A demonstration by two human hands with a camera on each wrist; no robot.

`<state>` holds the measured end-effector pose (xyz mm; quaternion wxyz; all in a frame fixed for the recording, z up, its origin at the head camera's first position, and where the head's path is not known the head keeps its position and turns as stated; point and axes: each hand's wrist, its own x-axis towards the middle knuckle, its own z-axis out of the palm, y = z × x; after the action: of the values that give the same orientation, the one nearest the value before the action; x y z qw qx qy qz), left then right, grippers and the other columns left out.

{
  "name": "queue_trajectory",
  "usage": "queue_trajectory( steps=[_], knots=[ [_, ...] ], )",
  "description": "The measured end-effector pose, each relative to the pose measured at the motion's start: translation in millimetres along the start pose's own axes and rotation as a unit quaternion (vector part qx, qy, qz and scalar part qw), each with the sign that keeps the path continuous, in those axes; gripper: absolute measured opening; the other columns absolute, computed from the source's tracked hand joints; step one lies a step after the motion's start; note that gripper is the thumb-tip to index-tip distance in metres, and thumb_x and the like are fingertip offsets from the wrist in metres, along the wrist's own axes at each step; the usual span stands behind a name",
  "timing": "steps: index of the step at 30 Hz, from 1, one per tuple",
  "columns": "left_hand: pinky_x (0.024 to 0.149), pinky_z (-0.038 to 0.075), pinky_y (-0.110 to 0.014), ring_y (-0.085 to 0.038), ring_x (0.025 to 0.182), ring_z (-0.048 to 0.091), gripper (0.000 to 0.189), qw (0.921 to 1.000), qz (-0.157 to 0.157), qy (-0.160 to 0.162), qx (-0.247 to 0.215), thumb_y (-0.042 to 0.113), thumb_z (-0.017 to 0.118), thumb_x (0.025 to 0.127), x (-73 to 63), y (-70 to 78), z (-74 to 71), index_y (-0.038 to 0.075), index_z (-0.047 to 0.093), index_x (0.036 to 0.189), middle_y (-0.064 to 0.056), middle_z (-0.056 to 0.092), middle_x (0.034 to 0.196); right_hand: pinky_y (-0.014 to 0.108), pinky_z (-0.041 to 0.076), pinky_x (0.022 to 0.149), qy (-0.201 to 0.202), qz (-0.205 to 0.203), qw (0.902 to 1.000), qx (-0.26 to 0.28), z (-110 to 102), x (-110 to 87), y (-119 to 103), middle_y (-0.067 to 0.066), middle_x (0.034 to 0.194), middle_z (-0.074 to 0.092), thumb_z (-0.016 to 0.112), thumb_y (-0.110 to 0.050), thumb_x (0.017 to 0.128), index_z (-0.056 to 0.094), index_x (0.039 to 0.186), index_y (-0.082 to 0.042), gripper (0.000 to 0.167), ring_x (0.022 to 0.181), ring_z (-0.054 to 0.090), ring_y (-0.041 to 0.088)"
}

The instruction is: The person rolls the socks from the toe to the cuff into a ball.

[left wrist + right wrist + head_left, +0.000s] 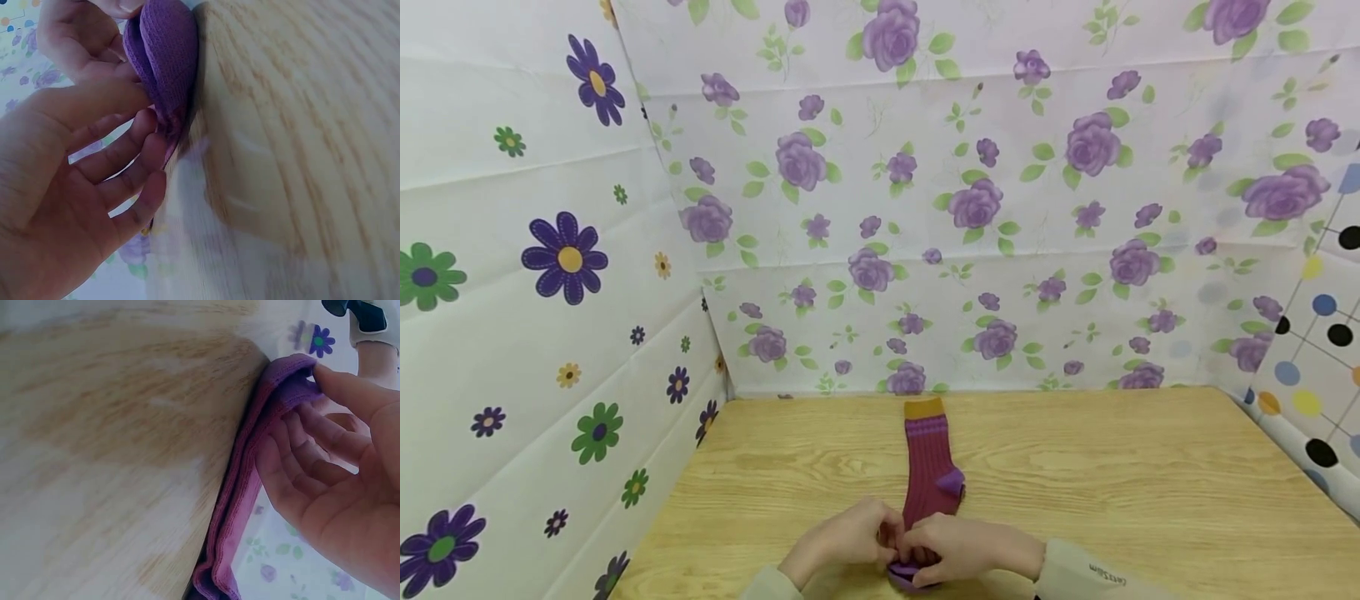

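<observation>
A maroon ribbed sock lies lengthwise on the wooden table, its mustard cuff pointing away and its purple heel to the right. At the near end, both hands meet over the purple toe, which is bent up and folded over. My left hand pinches the sock just behind the toe, fingers curled against its edge. With thumb and fingers, my right hand grips the toe end from the other side. In the right wrist view, the sock shows two layers lying one on the other. The hands partly hide the toe in the head view.
The wooden table reaches back to a curtain with purple roses. A flowered sheet hangs at the left, and a dotted sheet borders the right side.
</observation>
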<state>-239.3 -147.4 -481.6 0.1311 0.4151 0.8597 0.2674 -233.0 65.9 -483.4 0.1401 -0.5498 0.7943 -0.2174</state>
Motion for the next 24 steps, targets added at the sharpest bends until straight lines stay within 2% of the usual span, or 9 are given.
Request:
queue_trajectory(
  steps=[5,10,13,18,22,24],
  knots=[
    [0.061,0.049,-0.013,0.008,0.066,0.052,0.012,0.9981,0.014,-0.030,-0.052,-0.002,0.067,0.079,-4.6,-0.7,-1.0,0.008,0.070,0.085,0.006,0.067,0.079,0.007,0.043,0.060,0.004,-0.009,0.9999,0.007,2.0,-0.1,-2.7,-0.010,0.084,0.060,0.061,-0.016,0.096,0.062,0.103,-0.011,0.009,0.070,0.046,-0.012],
    [0.063,0.051,-0.015,0.007,0.068,0.056,0.012,0.9911,0.009,-0.065,-0.116,0.012,0.073,0.084,-6.1,-0.1,-3.0,0.007,0.073,0.095,0.000,0.071,0.086,0.007,0.042,0.059,-0.009,-0.003,0.9999,0.008,1.9,-1.3,-3.9,-0.013,0.082,0.058,0.060,-0.021,0.096,0.064,0.100,-0.011,0.012,0.069,0.044,-0.013],
    [0.061,0.051,-0.015,0.008,0.067,0.055,0.022,0.9931,0.009,-0.073,-0.091,0.022,0.081,0.079,-5.6,2.1,-3.5,0.010,0.074,0.096,0.002,0.071,0.087,0.008,0.042,0.059,-0.030,0.005,0.9995,0.012,0.7,-1.6,-4.9,-0.013,0.083,0.056,0.061,-0.024,0.096,0.063,0.101,-0.010,0.015,0.068,0.043,-0.012],
    [0.061,0.049,-0.013,0.008,0.067,0.052,0.029,0.9965,0.009,-0.082,-0.012,0.023,0.087,0.071,-2.7,5.8,-2.3,0.014,0.073,0.095,0.011,0.067,0.084,0.008,0.041,0.061,-0.044,0.002,0.9990,0.001,0.5,-1.5,-7.8,-0.009,0.085,0.055,0.066,-0.024,0.093,0.060,0.105,-0.009,0.021,0.071,0.044,-0.008],
    [0.061,0.045,-0.011,0.008,0.067,0.047,0.022,0.9963,-0.002,-0.085,0.016,0.021,0.085,0.074,1.4,7.6,-1.7,0.013,0.073,0.091,0.014,0.062,0.080,0.007,0.037,0.058,-0.032,-0.003,0.9993,-0.020,2.4,-0.8,-8.7,-0.008,0.080,0.053,0.066,-0.023,0.092,0.058,0.099,-0.011,0.016,0.068,0.040,-0.007],
    [0.060,0.044,-0.011,0.008,0.065,0.046,0.017,0.9964,-0.008,-0.084,0.005,0.018,0.082,0.076,3.2,7.7,-2.1,0.013,0.073,0.090,0.014,0.062,0.077,0.008,0.035,0.055,-0.027,0.004,0.9993,-0.024,3.4,-0.2,-8.1,-0.010,0.077,0.050,0.065,-0.023,0.093,0.058,0.096,-0.012,0.013,0.066,0.037,-0.008]
  ],
)
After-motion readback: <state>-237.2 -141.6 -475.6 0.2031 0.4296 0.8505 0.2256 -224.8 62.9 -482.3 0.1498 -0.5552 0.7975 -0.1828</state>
